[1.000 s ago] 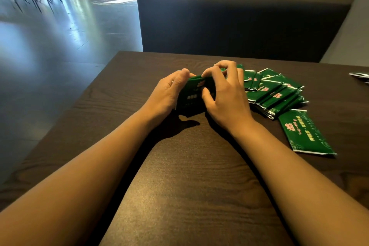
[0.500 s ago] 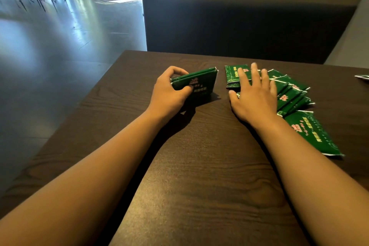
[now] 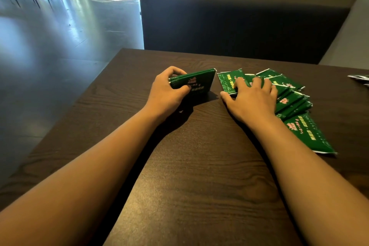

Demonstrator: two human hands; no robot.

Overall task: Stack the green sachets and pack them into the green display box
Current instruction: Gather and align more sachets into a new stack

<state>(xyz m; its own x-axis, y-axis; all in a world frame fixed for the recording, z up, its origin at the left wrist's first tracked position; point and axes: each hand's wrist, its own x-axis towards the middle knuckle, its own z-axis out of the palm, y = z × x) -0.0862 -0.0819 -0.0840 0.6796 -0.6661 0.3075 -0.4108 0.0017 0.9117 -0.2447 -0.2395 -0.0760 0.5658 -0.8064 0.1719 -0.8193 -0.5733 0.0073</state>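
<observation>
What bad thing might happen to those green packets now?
The stack of sachets stands on edge, gripped only by the left hand; it might slip and fan apart. The right hand lies on the loose sachets, so a pull may scatter them. No display box is in view.
</observation>
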